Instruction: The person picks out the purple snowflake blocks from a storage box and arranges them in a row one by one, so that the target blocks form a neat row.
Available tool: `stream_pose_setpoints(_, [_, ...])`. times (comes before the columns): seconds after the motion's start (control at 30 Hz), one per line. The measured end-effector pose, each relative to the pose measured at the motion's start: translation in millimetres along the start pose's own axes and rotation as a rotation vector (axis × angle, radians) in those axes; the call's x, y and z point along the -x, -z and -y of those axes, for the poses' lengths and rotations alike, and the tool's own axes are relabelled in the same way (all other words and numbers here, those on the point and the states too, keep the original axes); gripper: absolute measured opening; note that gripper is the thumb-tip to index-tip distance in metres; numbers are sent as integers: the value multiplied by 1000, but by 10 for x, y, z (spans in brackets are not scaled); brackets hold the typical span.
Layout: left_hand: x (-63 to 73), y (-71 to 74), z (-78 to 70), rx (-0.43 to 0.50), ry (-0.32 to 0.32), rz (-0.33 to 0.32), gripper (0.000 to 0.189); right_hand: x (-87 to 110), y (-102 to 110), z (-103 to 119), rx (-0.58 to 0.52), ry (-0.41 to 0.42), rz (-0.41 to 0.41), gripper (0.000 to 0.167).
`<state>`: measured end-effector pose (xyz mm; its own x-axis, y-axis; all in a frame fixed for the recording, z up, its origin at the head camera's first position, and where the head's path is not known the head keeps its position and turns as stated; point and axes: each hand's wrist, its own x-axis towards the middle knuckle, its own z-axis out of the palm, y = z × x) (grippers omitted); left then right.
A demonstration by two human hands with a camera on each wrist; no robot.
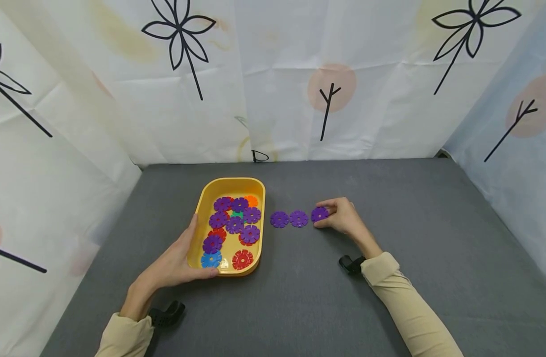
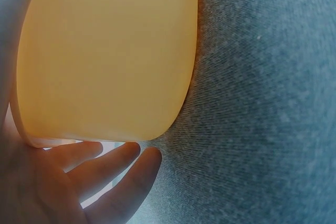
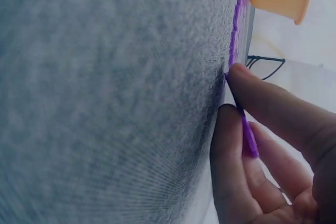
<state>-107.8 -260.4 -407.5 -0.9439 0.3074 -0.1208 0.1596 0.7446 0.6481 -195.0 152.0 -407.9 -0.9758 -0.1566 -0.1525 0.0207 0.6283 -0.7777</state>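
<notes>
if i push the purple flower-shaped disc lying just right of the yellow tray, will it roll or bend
The purple flower-shaped disc lies flat, so it would probably slide rather than roll. The gray surface looks textured, which may add drag. The matching disc in the right hand looks thin but straight edge-on, suggesting a light, fairly stiff piece.

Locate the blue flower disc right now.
In the head view, the blue flower disc lies in the lower-left corner of the yellow tray, just below a purple disc and left of a red disc.
</notes>
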Motion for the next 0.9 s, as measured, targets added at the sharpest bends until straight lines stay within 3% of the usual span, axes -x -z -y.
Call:
stream_pose_setpoints(0.17, [-8, 3, 0, 8, -20, -5, 138, -7, 2, 16, 66, 12, -25, 54])
stream_pose_setpoints(0.37, [9, 1, -7, 3, 4, 5, 138, -19, -25, 14, 105, 34, -44, 53])
stream_pose_setpoints(0.73, [14, 1, 10, 1, -5, -1, 138, 1, -68, 24, 131, 45, -19, 52])
stream_pose_setpoints(0.9, [13, 0, 10, 0, -9, -7, 138, 12, -89, 46, 131, 91, -56, 52])
